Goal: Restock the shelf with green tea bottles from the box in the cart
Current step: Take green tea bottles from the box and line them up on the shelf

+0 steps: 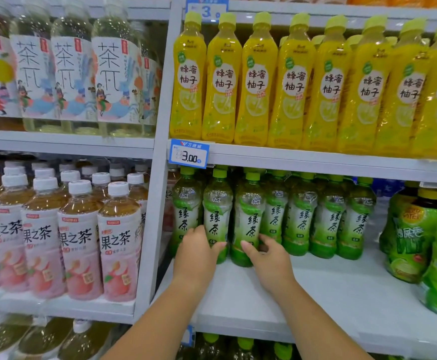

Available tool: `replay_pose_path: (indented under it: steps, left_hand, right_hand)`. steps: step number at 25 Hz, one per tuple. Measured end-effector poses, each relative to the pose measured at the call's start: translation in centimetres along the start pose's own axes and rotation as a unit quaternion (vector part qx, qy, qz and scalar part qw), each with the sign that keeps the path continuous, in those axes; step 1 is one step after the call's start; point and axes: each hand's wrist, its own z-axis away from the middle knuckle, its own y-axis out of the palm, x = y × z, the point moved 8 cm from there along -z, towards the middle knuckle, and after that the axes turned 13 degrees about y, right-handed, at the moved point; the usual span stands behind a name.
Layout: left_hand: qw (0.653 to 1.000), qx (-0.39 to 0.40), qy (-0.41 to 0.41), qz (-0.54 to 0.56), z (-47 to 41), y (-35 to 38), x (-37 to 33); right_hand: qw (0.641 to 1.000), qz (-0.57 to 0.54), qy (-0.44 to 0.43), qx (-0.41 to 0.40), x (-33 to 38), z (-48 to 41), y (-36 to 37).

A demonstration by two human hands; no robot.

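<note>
Both hands are in on the middle shelf (329,294) now. The left grip (196,255) is wrapped round the base of one green tea bottle (217,211), thumb across the front. The right grip (269,258) is clasping the neighbouring green tea bottle (248,216) low down, and both bottles stand upright on the shelf, just proud of the row. That row of green tea bottles (303,219) runs along the back, caps under the shelf above. In front of it there's plenty of bare white board, out to the bigger green bottles (415,242) on the right. So I'd call this partway: a back rank is in, the front ranks are still to fill. Cart and box are out of view, so remaining stock is anyone's guess.
</note>
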Motion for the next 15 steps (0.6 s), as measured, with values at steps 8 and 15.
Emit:
replay_pose_path:
  steps: [8, 15]
  left_hand:
    - [0.999, -0.032, 0.033, -0.016, 0.54, 0.6, 0.45]
    - [0.997, -0.041, 0.034, -0.049, 0.62, 0.54, 0.74]
  right_hand:
    - [0.997, 0.059, -0.02, -0.035, 0.41, -0.27, 0.11]
    - [0.993, 0.091, -0.028, -0.063, 0.58, -0.09, 0.23]
